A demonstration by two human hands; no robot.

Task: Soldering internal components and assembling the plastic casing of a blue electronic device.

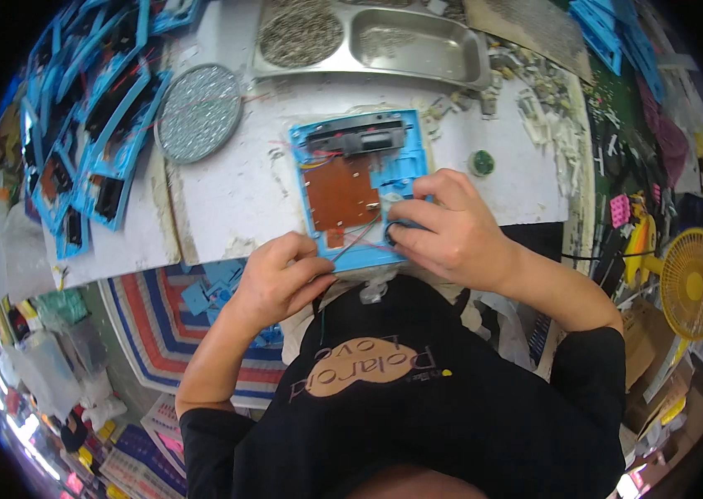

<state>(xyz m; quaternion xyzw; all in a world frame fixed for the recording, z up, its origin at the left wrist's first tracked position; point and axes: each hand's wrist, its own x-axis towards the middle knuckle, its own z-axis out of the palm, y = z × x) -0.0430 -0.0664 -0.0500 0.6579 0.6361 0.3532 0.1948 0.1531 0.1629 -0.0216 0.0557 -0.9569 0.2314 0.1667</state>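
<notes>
A light blue plastic casing (415, 141) lies on the white table in front of me. Inside it are a brown circuit board (339, 193) and, along the far side, a dark grey mechanism (360, 139). Thin wires (355, 242) cross the near part of the casing. My left hand (278, 279) is closed at the casing's near left corner; whatever its fingertips pinch is too small to make out. Over the casing's right side, my right hand (451, 226) has its fingers closed around a small dark part (405, 224), mostly hidden by them.
A round dish of small silvery pieces (199, 112) stands left of the casing. Behind are a metal tray (418, 46) and loose small parts (534, 108). Several blue casings (110, 141) are piled at far left. A green spool-like item (481, 163) and yellow fan (695, 283) are right.
</notes>
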